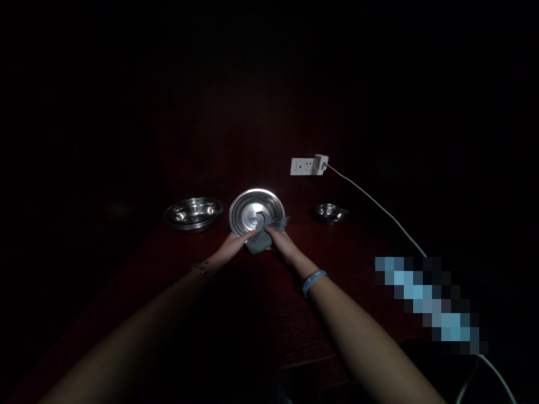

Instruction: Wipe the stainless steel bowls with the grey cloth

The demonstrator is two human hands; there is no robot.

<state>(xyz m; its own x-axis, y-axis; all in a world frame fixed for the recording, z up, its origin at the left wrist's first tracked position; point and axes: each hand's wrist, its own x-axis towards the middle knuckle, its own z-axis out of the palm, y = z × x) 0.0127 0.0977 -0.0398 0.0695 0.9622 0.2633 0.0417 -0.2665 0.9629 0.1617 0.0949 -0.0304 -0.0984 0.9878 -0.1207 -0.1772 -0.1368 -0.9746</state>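
My left hand (233, 244) and my right hand (281, 242) meet at the near rim of a shiny steel bowl (252, 205), which stands tilted up towards me. Both hands grip a grey textured cloth (261, 238), pressing it against the bowl's lower part. The cloth covers the bowl's near edge and part of its inside. A beaded bracelet circles my left wrist, and a blue band circles my right wrist.
A stack of steel bowls (193, 214) sits to the left on the dark red wooden table (269, 303). A small steel bowl (330, 212) sits to the right. Behind it is a white socket strip (304, 166) with a plug and white cable. A pixelated blue patch (429, 303) hides the lower right.
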